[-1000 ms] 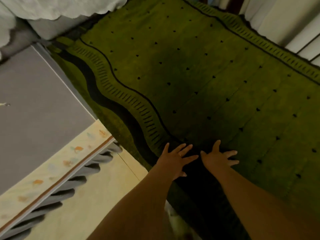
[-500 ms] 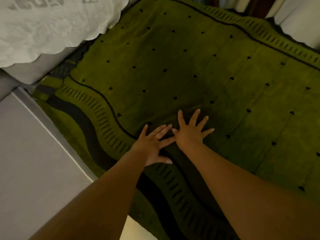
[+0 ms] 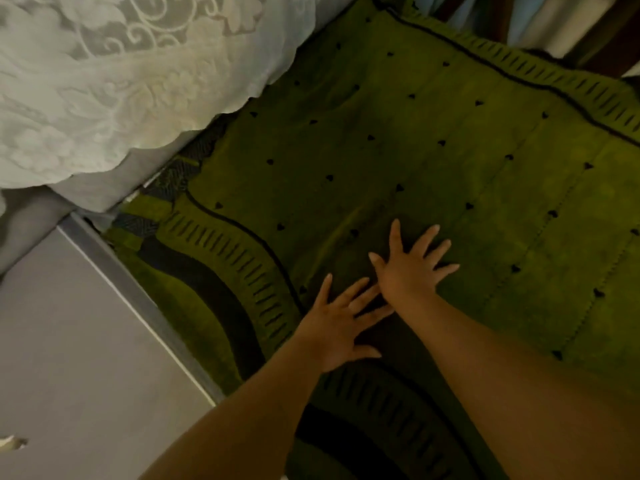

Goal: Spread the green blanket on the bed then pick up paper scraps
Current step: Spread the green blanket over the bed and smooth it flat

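My left hand (image 3: 341,322) and right hand (image 3: 412,268) lie flat, fingers splayed and empty, side by side on the green blanket (image 3: 433,150), whose length runs onward from them toward its far border, right hand nearer.

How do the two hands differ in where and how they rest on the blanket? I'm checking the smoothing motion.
The right hand lies farther up the green blanket, on the dotted field; the left hand sits lower, near the wavy dark border. The right hand's fingers fan wide, pointing up and right; the left hand's fingers are closer together and angle toward the right hand, their tips almost meeting its wrist. Both lie flat, palms down, open, gripping nothing.
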Motion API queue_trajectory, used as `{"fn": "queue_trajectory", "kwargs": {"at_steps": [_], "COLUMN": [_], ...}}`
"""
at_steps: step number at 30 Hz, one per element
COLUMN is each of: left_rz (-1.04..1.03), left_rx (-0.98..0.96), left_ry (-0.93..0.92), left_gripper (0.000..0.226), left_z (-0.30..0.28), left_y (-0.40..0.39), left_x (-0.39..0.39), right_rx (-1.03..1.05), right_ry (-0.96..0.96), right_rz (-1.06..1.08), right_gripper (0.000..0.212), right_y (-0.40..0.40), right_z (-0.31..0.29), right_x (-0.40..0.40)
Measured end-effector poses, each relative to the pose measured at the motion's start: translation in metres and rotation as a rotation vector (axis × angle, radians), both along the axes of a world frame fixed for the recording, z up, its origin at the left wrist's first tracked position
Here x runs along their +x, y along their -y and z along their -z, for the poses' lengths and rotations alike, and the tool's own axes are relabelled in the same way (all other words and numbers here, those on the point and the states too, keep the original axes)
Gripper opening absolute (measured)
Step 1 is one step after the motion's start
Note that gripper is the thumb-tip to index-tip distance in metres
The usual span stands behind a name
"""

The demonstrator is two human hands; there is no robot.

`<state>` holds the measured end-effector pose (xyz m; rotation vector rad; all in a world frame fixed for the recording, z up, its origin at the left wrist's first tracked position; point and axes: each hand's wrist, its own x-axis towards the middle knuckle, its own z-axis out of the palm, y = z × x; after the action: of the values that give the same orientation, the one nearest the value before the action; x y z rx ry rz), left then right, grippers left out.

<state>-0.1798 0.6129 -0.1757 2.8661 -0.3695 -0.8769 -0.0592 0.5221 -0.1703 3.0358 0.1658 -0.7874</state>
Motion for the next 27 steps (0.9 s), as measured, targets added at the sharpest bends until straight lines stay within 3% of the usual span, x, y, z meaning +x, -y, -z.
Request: {"fn": "queue_trajectory", "kwargs": {"at_steps": [7, 11, 14, 16, 22, 25, 27], "left_rz": [-0.132, -0.434, -0.814, -0.953, -1.124, -1.184, -1.33], "left_rx": [0.118, 0.105, -0.003, 0.029, 0.0, 0.029, -0.13], "left_ry": [0.066, 0.109, 0.056, 0.039, 0.266, 0.507, 0.623], "left_gripper": [0.08, 0.072, 0.072, 0.076, 0.066, 0.049, 0.035], "left_z": [0.005, 0.012, 0.008, 0.01, 0.012, 0.007, 0.003], "left_y": [-0.172, -0.261, -0.318, -0.353, -0.336, -0.334, -0.337], "left_x": [0.028, 0.015, 0.011, 0.012, 0.014, 0.004, 0.003], "right_rx": [0.082, 0.093, 0.084, 0.075, 0.212, 0.358, 0.411], "right_ry": [0.003, -0.043, -0.047, -0.045, 0.005, -0.003, -0.027], "right_rz": [-0.169, -0.242, -0.279, -0.3, -0.551, -0.651, -0.678], "right_gripper": [0.079, 0.09, 0.096, 0.096, 0.084, 0.084, 0.082], "right_y": [-0.148, -0.232, -0.259, -0.268, -0.311, -0.35, -0.373], "right_z": [0.005, 0.008, 0.01, 0.01, 0.007, 0.01, 0.011], "right_x": [0.01, 0.017, 0.024, 0.029, 0.028, 0.013, -0.001]}}
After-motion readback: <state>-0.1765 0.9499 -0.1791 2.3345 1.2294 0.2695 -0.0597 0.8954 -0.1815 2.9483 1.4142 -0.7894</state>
